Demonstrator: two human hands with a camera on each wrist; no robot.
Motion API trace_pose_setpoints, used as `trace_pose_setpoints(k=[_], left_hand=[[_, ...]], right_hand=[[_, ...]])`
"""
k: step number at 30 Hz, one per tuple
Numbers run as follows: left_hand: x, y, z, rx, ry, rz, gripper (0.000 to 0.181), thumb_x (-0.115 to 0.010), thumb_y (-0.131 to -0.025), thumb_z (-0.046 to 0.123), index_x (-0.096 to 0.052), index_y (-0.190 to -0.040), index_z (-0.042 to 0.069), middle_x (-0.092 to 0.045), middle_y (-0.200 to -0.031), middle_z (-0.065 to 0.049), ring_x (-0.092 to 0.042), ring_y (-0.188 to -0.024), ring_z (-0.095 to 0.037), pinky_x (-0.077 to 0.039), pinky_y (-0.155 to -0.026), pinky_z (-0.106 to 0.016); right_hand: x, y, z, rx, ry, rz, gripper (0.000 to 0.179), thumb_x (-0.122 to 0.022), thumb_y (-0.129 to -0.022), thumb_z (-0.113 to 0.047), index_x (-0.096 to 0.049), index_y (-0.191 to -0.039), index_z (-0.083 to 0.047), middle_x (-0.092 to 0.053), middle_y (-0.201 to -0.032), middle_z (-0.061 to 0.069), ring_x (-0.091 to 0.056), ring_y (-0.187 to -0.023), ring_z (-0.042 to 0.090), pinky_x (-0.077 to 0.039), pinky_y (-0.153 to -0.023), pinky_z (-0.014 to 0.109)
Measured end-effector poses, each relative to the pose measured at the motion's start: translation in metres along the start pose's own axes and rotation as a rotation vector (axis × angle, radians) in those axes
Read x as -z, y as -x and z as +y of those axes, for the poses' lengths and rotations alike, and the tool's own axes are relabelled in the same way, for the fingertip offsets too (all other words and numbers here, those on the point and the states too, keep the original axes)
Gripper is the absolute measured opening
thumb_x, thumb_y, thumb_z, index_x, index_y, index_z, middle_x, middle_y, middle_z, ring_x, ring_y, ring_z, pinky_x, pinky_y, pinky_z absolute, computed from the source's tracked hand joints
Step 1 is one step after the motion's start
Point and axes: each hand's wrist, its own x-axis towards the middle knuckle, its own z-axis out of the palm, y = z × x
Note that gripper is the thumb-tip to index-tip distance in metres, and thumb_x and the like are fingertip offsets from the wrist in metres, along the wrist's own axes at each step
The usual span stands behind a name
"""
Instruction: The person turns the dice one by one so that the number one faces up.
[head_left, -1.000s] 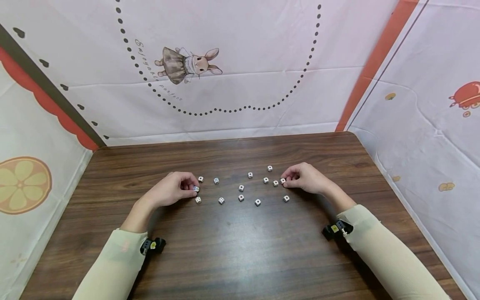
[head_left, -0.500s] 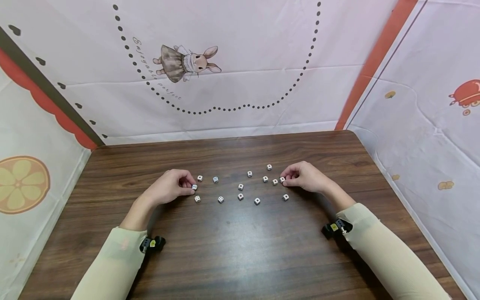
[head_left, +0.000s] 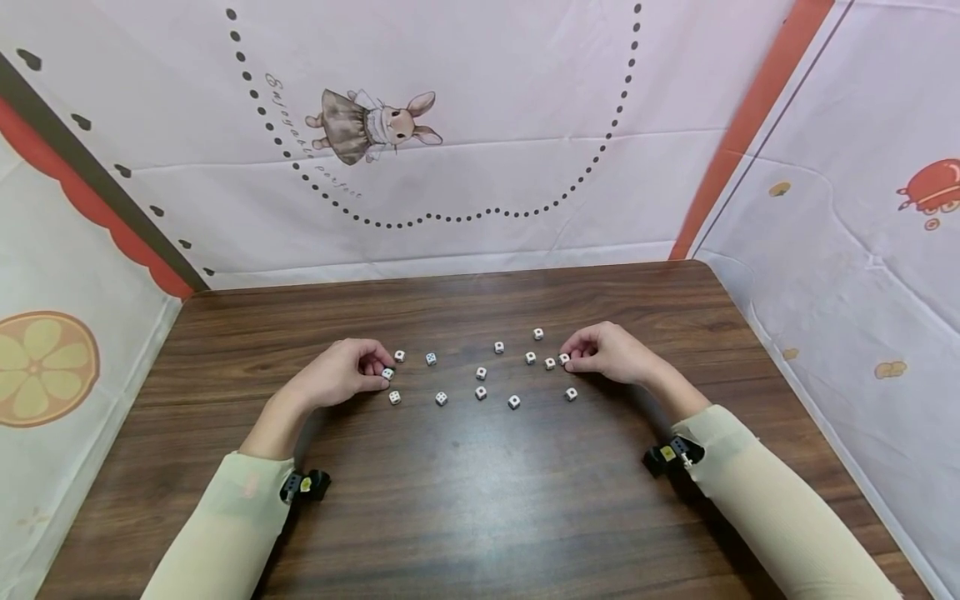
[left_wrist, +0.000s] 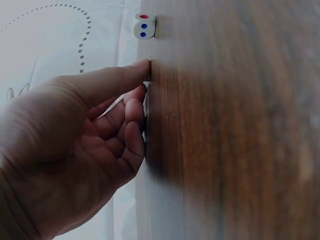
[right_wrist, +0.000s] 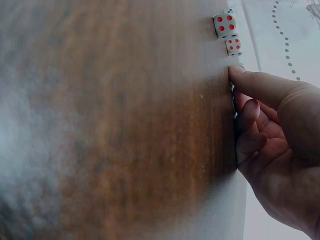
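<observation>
In the head view, small white dice are spread over the middle of the brown wooden table. My left hand (head_left: 347, 372) pinches a die (head_left: 387, 373) between thumb and fingers at the left end of the group. Close by lie one die (head_left: 400, 357) just beyond it and another die (head_left: 395, 398) nearer me. At the right end, my right hand (head_left: 611, 357) pinches a die (head_left: 565, 360), beside a loose die (head_left: 550, 364). Both wrist views hide the held dice behind the thumbs. Red-spotted die faces (right_wrist: 225, 25) show past the right thumb.
Several more dice lie between the hands, among them a die (head_left: 481, 373) near the centre and a die (head_left: 538, 334) farther back. The table (head_left: 465, 500) meets patterned cloth (head_left: 510, 100) at its back and sides.
The die in my left hand has shifted slightly left and turned, showing different spots. My right hand stays where it was. The whole head view has moved a little.
</observation>
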Motion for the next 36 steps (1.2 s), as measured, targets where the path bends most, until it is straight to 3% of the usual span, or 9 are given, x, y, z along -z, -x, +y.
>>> trace_pose_setpoints(k=[7,15,23,29,36], left_hand=[[0.0,0.0021,0.0019,-0.036,-0.013,-0.003,0.023,-0.081,-0.089,-0.002,-0.072,-0.106,0.009,-0.065,-0.091,-0.001,-0.06,-0.086,-0.019,-0.05,-0.076,-0.029],[0.0005,0.0041,0.0012,-0.08,-0.011,-0.037,0.039,-0.073,-0.089,-0.007,-0.074,-0.123,0.013,-0.063,-0.094,-0.001,-0.058,-0.083,-0.017,-0.048,-0.074,-0.03],[0.0007,0.0039,0.0013,-0.105,-0.013,-0.051,0.022,-0.08,-0.093,0.001,-0.08,-0.109,0.015,-0.065,-0.088,0.004,-0.059,-0.083,-0.016,-0.048,-0.074,-0.029],[0.001,0.0031,0.0027,-0.06,0.005,-0.01,0.016,-0.082,-0.093,0.006,-0.074,-0.103,0.016,-0.066,-0.087,0.002,-0.061,-0.082,-0.018,-0.05,-0.072,-0.03],[-0.0009,0.0007,0.0006,-0.077,-0.015,0.037,0.017,-0.086,-0.089,0.005,-0.075,-0.097,0.014,-0.067,-0.085,0.004,-0.062,-0.081,-0.016,-0.05,-0.074,-0.029]], right_hand=[[-0.0011,0.0007,-0.0002,-0.004,-0.008,-0.009,0.012,-0.083,-0.094,-0.014,-0.08,-0.105,-0.011,-0.068,-0.084,-0.003,-0.061,-0.08,0.017,-0.048,-0.072,0.03],[-0.0024,0.0007,0.0017,-0.006,-0.007,-0.006,0.012,-0.083,-0.094,-0.014,-0.08,-0.105,-0.011,-0.068,-0.084,-0.003,-0.062,-0.079,0.016,-0.048,-0.072,0.029],[-0.0013,0.0005,0.0012,-0.003,-0.008,-0.004,0.012,-0.084,-0.093,-0.013,-0.08,-0.105,-0.01,-0.069,-0.084,-0.003,-0.062,-0.079,0.015,-0.048,-0.071,0.029],[0.0003,-0.0002,0.0007,0.004,-0.014,-0.005,0.011,-0.084,-0.094,-0.013,-0.08,-0.104,-0.011,-0.069,-0.084,-0.003,-0.061,-0.079,0.016,-0.048,-0.071,0.029],[0.0002,-0.0013,0.0039,0.029,-0.027,-0.002,0.012,-0.084,-0.092,-0.012,-0.08,-0.103,-0.008,-0.068,-0.082,-0.002,-0.061,-0.077,0.014,-0.047,-0.07,0.026]])
